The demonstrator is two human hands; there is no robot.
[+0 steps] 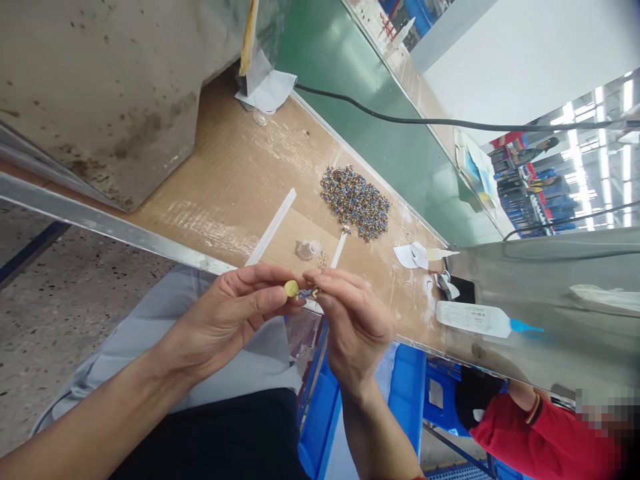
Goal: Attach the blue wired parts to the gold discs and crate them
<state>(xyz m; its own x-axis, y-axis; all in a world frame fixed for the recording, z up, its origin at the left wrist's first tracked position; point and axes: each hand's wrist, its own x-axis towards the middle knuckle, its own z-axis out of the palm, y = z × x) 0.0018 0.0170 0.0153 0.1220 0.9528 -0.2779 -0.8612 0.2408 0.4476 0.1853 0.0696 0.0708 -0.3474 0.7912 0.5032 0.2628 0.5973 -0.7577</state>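
My left hand (235, 313) pinches a small round yellow-green disc (291, 288) between thumb and fingers, just in front of the table's metal edge. My right hand (350, 317) meets it fingertip to fingertip and pinches a tiny blue and brass part (307, 293) against the disc. On the cardboard-covered table (235, 173) beyond lies a heap of the same small blue and brass parts (356, 202). Both hands hover above my lap.
A white strip (273, 227), a small clear cap (307, 249) and a thin white stick (340, 247) lie near the heap. A glue bottle with a blue tip (480, 320) rests at right. A green conveyor belt (370, 113) runs behind. A person's red sleeve (540, 427) is at lower right.
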